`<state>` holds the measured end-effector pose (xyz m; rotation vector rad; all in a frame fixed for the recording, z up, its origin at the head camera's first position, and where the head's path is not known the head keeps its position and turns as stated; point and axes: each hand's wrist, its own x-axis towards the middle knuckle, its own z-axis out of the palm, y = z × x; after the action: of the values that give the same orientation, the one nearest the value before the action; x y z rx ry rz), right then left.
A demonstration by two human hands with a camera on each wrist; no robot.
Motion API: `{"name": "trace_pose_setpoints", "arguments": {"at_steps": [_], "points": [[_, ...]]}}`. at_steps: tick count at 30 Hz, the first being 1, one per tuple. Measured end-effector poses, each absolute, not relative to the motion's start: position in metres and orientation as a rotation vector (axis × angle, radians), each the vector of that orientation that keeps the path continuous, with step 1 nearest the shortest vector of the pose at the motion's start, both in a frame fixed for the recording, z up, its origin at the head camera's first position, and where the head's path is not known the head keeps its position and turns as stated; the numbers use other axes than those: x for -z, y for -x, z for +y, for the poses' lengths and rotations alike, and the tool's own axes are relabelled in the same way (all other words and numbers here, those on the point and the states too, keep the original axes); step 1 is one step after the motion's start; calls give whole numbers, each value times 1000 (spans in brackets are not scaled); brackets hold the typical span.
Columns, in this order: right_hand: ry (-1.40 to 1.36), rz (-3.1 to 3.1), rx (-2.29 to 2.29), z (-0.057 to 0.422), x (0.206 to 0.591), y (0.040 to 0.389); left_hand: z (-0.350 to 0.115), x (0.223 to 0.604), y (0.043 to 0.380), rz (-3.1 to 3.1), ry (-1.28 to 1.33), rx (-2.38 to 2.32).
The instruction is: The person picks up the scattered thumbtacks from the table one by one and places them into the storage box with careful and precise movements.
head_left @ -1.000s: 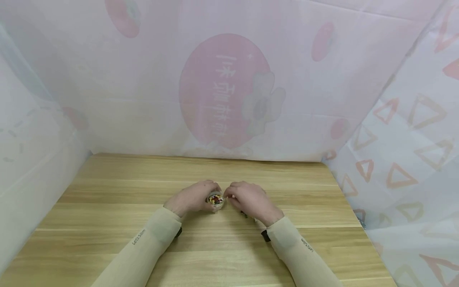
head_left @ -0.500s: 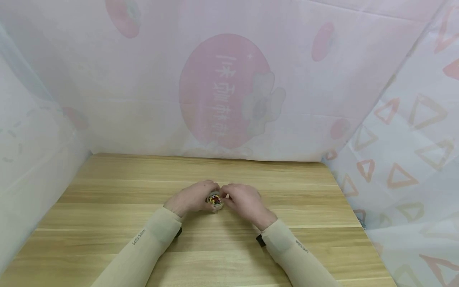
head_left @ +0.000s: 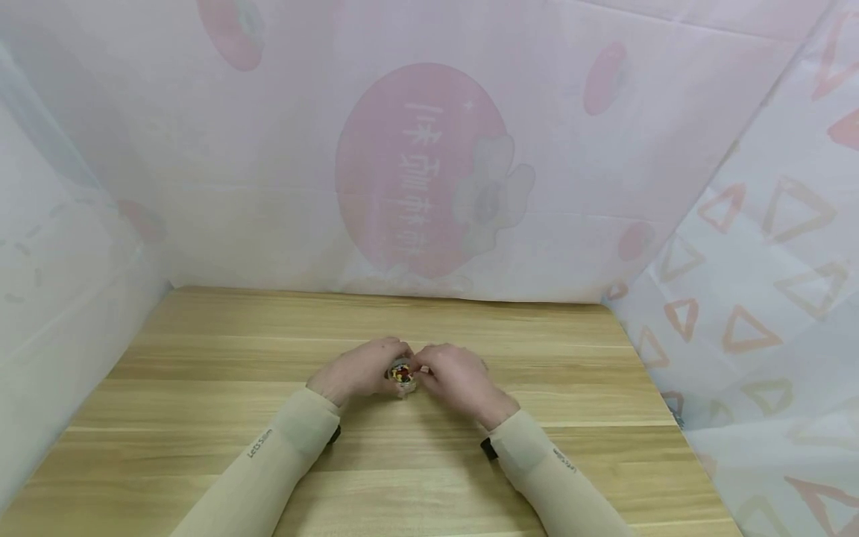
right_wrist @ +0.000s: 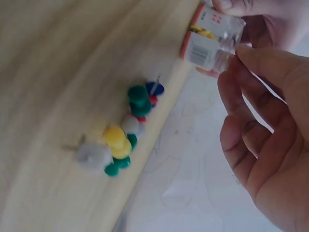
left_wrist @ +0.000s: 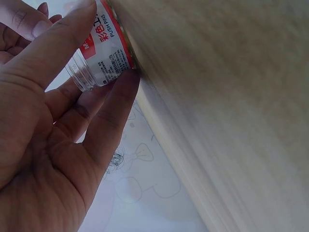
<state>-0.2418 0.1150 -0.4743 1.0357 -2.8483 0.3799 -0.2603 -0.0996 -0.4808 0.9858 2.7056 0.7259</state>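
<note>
My left hand [head_left: 362, 367] holds a small clear jar [left_wrist: 107, 50] labelled push pins close to the table top, thumb and fingers round its sides. Colourful push pins [head_left: 401, 374] show through its open mouth in the head view. My right hand [head_left: 459, 379] is at the jar's mouth, its thumb and forefinger brought together right at the rim. I cannot tell whether a pin is between those fingertips. Loose push pins [right_wrist: 116, 137] in white, yellow, green, red and blue lie on the table beneath the right hand, hidden from the head view.
The wood-grain table [head_left: 268, 462] runs back to a pale printed cloth [head_left: 282, 186] behind it. More printed cloth hangs at the left and right sides. Dark wrist straps [head_left: 489, 449] show below the sleeves.
My right hand has moved left and slightly down to the jar's mouth, then stays there. It now covers the loose pins seen earlier beneath it. The left hand and jar hold nearly still.
</note>
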Motion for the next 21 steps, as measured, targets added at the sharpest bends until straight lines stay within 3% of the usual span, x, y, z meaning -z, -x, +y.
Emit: {"name": "trace_pose_setpoints", "arguments": {"at_steps": [21], "points": [[-1169,-3031,-242,154,456,251,-100,482,263,2694,-964,-752]]}}
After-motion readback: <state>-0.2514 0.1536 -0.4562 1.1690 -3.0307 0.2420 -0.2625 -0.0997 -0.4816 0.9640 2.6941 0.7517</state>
